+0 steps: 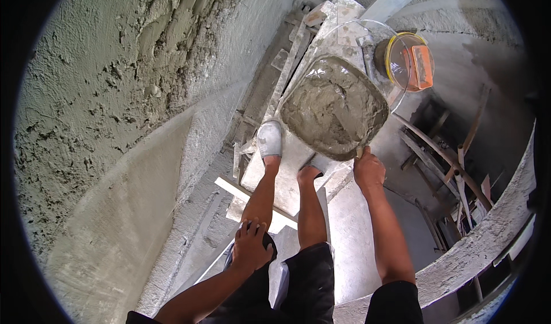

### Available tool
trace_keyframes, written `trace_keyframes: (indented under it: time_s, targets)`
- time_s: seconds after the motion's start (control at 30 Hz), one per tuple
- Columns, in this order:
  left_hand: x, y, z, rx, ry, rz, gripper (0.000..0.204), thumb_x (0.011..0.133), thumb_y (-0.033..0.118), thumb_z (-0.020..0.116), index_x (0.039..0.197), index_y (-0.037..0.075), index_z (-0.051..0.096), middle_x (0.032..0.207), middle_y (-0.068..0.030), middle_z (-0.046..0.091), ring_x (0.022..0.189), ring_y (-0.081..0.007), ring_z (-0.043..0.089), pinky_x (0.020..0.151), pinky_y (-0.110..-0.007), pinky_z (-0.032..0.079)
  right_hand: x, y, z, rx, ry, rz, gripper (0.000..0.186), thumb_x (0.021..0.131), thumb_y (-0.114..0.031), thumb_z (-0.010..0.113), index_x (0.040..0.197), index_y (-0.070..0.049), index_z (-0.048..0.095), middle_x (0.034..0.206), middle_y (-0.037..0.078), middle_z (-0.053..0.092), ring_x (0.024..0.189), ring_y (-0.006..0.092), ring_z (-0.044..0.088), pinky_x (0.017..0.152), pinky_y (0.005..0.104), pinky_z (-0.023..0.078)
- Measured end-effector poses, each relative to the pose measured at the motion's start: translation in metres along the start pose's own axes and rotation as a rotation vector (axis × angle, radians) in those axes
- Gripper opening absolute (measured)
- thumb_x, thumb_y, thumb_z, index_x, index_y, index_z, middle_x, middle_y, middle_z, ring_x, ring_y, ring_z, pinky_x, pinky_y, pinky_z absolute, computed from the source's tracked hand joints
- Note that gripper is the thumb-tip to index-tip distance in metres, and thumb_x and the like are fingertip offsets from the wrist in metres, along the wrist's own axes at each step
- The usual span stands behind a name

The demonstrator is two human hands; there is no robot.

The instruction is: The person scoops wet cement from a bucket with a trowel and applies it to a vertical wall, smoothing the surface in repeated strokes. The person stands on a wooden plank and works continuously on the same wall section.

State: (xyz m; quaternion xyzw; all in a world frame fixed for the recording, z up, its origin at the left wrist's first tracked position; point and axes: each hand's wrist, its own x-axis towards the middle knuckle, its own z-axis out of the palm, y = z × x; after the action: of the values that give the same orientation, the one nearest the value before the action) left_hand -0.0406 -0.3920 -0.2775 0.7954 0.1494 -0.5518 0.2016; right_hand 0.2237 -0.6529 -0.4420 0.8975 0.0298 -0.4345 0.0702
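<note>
Gripping mortar tub [308,143] at its near right corner, right hand [369,171] closed | left hand [252,248] spread over left knee [271,242] | tub filled with wet grey mortar [330,103], resting on plaster-smeared planking [285,177] just ahead of grey shoes [270,139] | yellow-rimmed bucket [389,66] beyond, to the right

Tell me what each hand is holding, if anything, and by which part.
The right hand appears to grip the mortar tub by its near rim. The left hand holds nothing, resting on the left leg.
</note>
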Motion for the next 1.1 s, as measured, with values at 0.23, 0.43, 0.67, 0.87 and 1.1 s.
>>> trace_keyframes:
  time_s: [0.23,0.43,0.67,0.87,1.1]
  targets:
    - [0.001,-0.01,-0.004,-0.051,0.004,0.01,0.075,0.087,0.04,0.069,0.151,0.009,0.048,0.161,-0.0189,0.039,0.152,-0.043,0.03,0.123,-0.053,0.028,0.116,-0.046,0.013,-0.199,0.022,-0.18,0.031,0.106,-0.02,0.044,0.114,-0.005,0.069,0.104,0.02,0.076,0.092,0.0338,0.077,0.079,0.0447,0.06]
    - [0.001,-0.012,-0.005,-0.048,-0.02,0.016,0.075,0.087,0.04,0.068,0.153,0.01,0.047,0.162,-0.018,0.038,0.152,-0.0424,0.029,0.124,-0.053,0.028,0.134,-0.067,0.081,-0.007,-0.105,-0.474,0.036,0.1,-0.034,0.06,0.11,-0.001,0.068,0.105,0.023,0.076,0.087,0.0327,0.077,0.071,0.0434,0.06]
    - [0.001,-0.013,-0.011,-0.074,0.017,0.02,0.074,0.086,0.039,0.069,0.151,0.009,0.049,0.162,-0.0183,0.039,0.15,-0.0432,0.032,0.123,-0.053,0.029,0.079,-0.072,0.034,0.652,-0.407,-0.011,0.038,0.098,-0.028,0.059,0.119,0.004,0.058,0.114,0.029,0.072,0.102,0.0422,0.073,0.083,0.0529,0.059]
    - [0.0,-0.016,-0.011,-0.123,0.027,0.018,0.076,0.085,0.038,0.071,0.151,0.009,0.048,0.16,-0.0189,0.041,0.15,-0.0431,0.032,0.123,-0.052,0.03,0.079,-0.061,-0.009,0.056,-0.065,-0.093,0.037,0.103,-0.023,0.05,0.128,0.002,0.056,0.121,0.026,0.071,0.112,0.0432,0.07,0.098,0.0523,0.055]
    - [0.0,-0.017,-0.012,-0.159,0.013,0.018,0.075,0.087,0.038,0.07,0.152,0.009,0.046,0.161,-0.0186,0.039,0.15,-0.0431,0.031,0.124,-0.052,0.028,0.036,0.003,-0.03,-0.277,-0.165,-0.186,0.046,0.103,-0.041,0.056,0.126,-0.001,0.059,0.114,0.024,0.072,0.11,0.0407,0.07,0.096,0.0503,0.055]
